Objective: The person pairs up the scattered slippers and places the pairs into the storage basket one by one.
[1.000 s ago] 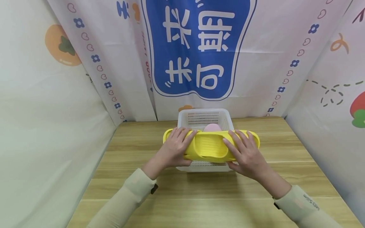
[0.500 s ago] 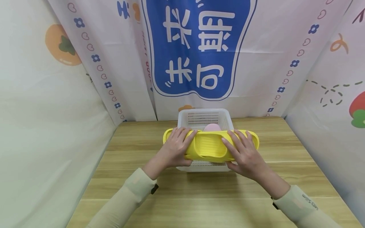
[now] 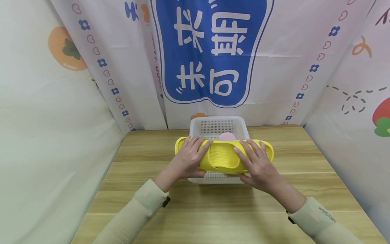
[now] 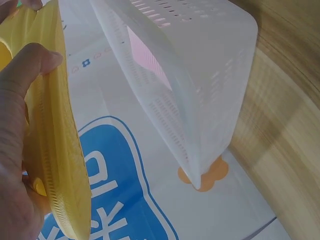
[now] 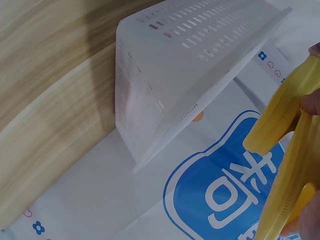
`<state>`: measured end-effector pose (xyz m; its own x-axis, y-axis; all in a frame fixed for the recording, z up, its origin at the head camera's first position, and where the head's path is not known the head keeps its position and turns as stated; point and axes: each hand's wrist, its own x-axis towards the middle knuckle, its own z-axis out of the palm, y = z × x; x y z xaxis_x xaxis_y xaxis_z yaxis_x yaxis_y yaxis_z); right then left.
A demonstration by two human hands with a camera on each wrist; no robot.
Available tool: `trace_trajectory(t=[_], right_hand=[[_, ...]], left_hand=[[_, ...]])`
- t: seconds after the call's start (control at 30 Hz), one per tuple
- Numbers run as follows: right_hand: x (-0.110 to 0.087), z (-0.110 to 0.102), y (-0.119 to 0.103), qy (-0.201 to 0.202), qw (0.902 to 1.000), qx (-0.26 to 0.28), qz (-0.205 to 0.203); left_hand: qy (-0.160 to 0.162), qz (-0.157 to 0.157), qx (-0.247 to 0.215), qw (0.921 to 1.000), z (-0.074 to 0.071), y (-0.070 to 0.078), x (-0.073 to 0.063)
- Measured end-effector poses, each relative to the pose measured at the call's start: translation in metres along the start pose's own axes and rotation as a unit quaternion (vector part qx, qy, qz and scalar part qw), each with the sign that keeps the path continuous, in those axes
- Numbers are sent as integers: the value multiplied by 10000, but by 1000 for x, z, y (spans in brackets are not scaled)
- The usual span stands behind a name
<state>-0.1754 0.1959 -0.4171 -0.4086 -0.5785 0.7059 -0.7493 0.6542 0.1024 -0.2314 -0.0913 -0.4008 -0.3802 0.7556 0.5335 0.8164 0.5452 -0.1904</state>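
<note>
A pair of yellow slippers [image 3: 223, 156] is held crosswise above the white basket [image 3: 195, 128], hiding its middle. My left hand [image 3: 186, 160] grips the left end, fingers over the top and thumb underneath. At the other end my right hand [image 3: 258, 166] holds on in a similar way. Seen from the left wrist, the thumb presses the sole side of a yellow slipper [image 4: 55, 115]. The right wrist view has two overlapping yellow slippers [image 5: 290, 175] at its right edge. Behind them a pink object [image 3: 226, 136] shows inside the basket; its kind is hidden.
The basket stands on a wood-grain table [image 3: 225, 217], close to the back curtain [image 3: 274, 74]. White printed cloth walls rise on the left and right. The slippers are clear of the basket's rim in both wrist views.
My right hand has shifted slightly left, and the slippers' right end has moved a little inward with it. The left hand has barely moved; the basket stays put.
</note>
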Motion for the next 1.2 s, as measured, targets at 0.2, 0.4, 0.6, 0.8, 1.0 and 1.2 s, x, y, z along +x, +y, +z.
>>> trace_trajectory(t=[0.2,0.4,0.6,0.8,1.0,1.2], right_hand=[[2,4,-3,59,10000,-5,-16],[6,5,-5,-63,10000,-24,74],[7,2,-1,-97,9999,-129,-43],[8,-4,3,-195,9993,-295,-113],[7,-5,2,-438,9980,-451,-3],[6,-4,1,-529,9973,-500,33]], left_hand=[[6,49,96,9999,0,-1,-1],[87,24,65,9999,-1,-3,-2],[120,115,78,9998,4,-4,-4],[192,185,169,9995,4,-4,-2],[55,107,173,9998,3,-4,-3],[-121,61,178,9997,1,-5,-4]])
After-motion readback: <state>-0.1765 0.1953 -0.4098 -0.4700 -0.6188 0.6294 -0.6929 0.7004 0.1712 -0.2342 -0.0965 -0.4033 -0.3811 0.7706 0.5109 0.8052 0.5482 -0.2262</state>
